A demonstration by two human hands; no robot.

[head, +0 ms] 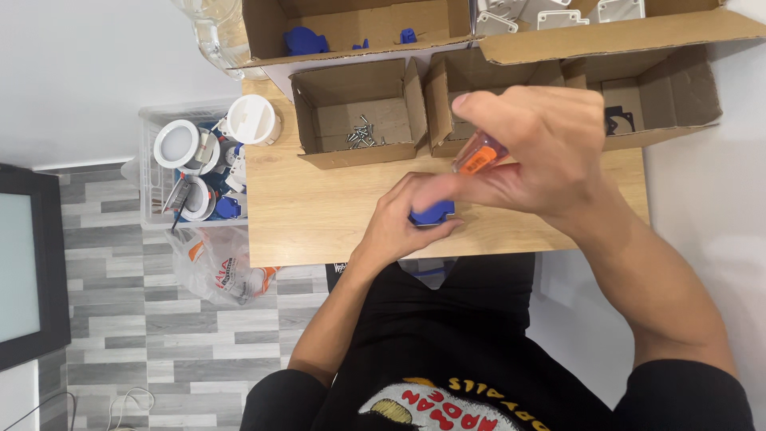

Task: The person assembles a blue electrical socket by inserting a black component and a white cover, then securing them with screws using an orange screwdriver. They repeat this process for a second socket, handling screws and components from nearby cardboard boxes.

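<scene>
My left hand (pixel 403 223) presses a small blue plastic part (pixel 432 214) against the wooden table (pixel 319 215), with the fingers wrapped around it. Directly above it, my right hand (pixel 542 148) grips a screwdriver with a clear orange handle (pixel 479 156), held upright over the blue part. The screwdriver's shaft and tip are hidden behind my fingers.
A small cardboard box holding several screws (pixel 363 134) stands at the table's back. More open boxes (pixel 638 96) sit to its right, one with blue parts (pixel 303 40) behind. Left of the table, a clear bin (pixel 152 172) holds white round fixtures. A plastic bag (pixel 219 267) lies on the floor.
</scene>
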